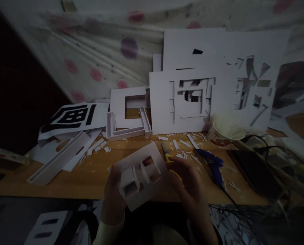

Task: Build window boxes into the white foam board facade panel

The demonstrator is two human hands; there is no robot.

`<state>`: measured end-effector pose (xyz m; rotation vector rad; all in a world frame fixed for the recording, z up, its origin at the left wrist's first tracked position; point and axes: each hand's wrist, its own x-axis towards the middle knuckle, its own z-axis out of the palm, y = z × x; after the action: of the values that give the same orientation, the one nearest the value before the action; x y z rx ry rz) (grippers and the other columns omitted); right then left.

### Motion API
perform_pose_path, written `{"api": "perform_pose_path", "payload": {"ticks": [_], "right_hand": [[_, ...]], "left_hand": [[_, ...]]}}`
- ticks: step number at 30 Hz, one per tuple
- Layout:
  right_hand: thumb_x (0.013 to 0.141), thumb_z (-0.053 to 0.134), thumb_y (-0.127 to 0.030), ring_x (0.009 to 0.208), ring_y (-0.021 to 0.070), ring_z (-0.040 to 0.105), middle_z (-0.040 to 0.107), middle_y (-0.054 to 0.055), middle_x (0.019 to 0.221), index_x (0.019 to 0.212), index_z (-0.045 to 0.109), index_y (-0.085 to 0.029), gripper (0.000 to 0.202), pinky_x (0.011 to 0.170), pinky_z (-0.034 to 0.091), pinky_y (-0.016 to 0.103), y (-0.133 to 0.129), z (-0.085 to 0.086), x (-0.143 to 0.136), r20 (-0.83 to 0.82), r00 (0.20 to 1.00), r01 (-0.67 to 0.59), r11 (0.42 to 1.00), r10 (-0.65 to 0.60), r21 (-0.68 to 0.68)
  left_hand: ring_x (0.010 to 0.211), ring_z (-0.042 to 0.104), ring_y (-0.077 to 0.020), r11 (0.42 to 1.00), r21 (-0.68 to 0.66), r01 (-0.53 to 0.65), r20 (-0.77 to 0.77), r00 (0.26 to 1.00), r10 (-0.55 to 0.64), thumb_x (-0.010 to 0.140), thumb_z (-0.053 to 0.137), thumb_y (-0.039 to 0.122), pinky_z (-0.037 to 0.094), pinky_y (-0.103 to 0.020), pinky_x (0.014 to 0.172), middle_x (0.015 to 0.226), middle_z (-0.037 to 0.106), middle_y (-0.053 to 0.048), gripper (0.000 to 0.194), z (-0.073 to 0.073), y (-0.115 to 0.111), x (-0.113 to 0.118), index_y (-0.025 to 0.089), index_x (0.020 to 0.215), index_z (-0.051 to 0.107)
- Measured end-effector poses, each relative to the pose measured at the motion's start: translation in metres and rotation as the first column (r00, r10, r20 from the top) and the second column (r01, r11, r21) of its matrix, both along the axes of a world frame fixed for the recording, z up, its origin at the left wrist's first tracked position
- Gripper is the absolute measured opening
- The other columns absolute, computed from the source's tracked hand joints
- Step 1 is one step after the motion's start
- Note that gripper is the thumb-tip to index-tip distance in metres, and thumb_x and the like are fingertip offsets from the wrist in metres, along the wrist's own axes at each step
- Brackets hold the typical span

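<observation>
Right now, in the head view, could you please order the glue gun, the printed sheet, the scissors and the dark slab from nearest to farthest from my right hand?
From your right hand:
1. Yellow-handled scissors, at its left edge.
2. Blue glue gun, just to its right.
3. Dark slab, farther right.
4. Printed sheet, far across on the left.

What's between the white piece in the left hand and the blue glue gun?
In the head view, the right hand, yellow scissors and white scraps are between the white piece and glue gun.
</observation>
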<state>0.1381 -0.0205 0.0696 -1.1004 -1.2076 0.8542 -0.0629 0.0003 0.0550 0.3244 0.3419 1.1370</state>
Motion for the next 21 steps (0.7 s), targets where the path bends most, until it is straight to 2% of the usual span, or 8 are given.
{"api": "perform_pose_path", "payload": {"ticks": [5, 9, 12, 15, 18, 21], "right_hand": [[0.096, 0.062, -0.036, 0.101, 0.0202, 0.071, 0.070, 0.006, 0.120, 0.121, 0.059, -0.032, 0.025, 0.081, 0.060, 0.031, 0.002, -0.003, -0.009, -0.139, 0.984, -0.129, 0.985, 0.113, -0.110], [0.095, 0.063, -0.038, 0.091, 0.0195, 0.073, 0.071, 0.007, 0.117, 0.121, 0.058, -0.030, 0.028, 0.066, 0.061, 0.027, 0.002, -0.004, -0.009, -0.119, 0.990, -0.092, 0.985, 0.075, -0.143], [0.092, 0.066, -0.032, 0.098, 0.0216, 0.070, 0.068, 0.008, 0.119, 0.123, 0.060, -0.029, 0.031, 0.070, 0.061, 0.030, 0.002, 0.000, -0.006, 0.090, 0.996, 0.025, 0.999, -0.028, 0.031], [0.085, 0.072, -0.024, 0.098, 0.0227, 0.067, 0.065, 0.008, 0.117, 0.123, 0.064, -0.029, 0.040, 0.077, 0.060, 0.035, 0.000, 0.009, -0.002, 0.352, 0.917, 0.094, 0.959, -0.189, 0.269], [0.083, 0.069, -0.017, 0.082, 0.0182, 0.065, 0.063, 0.003, 0.095, 0.120, 0.065, -0.028, 0.039, 0.067, 0.058, 0.028, -0.003, 0.015, -0.001, 0.424, 0.865, 0.095, 0.917, -0.269, 0.388], [0.084, 0.066, -0.013, 0.071, 0.0147, 0.061, 0.059, 0.000, 0.083, 0.118, 0.064, -0.028, 0.037, 0.060, 0.055, 0.024, -0.005, 0.017, -0.004, 0.407, 0.883, 0.051, 0.908, -0.235, 0.415]], "left_hand": [[0.117, 0.067, -0.0366, 0.996, -0.017, 0.084, 0.000, 0.996, -0.084, 0.094, 0.044, 0.059, 0.050, -0.055, 0.103, 0.118, 0.075, -0.015, 0.063, 0.025, 0.003, 0.009, 0.015, 0.135, 0.061], [0.112, 0.069, -0.0368, 0.992, -0.004, 0.124, -0.011, 0.992, -0.124, 0.092, 0.044, 0.066, 0.052, -0.053, 0.099, 0.116, 0.075, -0.016, 0.070, 0.037, 0.003, 0.011, 0.013, 0.136, 0.059], [0.108, 0.071, -0.0358, 0.996, -0.034, 0.085, -0.118, 0.989, -0.089, 0.094, 0.043, 0.064, 0.055, -0.051, 0.095, 0.108, 0.078, -0.014, 0.067, 0.040, -0.001, 0.007, 0.013, 0.133, 0.062], [0.107, 0.071, -0.0352, 0.999, -0.032, -0.040, -0.239, 0.971, 0.032, 0.095, 0.042, 0.063, 0.058, -0.047, 0.090, 0.103, 0.079, -0.011, 0.063, 0.041, -0.010, 0.004, 0.016, 0.129, 0.065], [0.108, 0.069, -0.0334, 0.995, 0.004, -0.105, -0.271, 0.957, 0.102, 0.092, 0.045, 0.067, 0.059, -0.045, 0.088, 0.108, 0.076, -0.009, 0.061, 0.039, -0.020, 0.002, 0.021, 0.126, 0.067], [0.107, 0.066, -0.0273, 0.992, 0.035, -0.123, -0.288, 0.949, 0.127, 0.094, 0.052, 0.058, 0.057, -0.046, 0.090, 0.122, 0.068, -0.009, 0.049, 0.037, -0.026, 0.000, 0.021, 0.125, 0.063]]}}
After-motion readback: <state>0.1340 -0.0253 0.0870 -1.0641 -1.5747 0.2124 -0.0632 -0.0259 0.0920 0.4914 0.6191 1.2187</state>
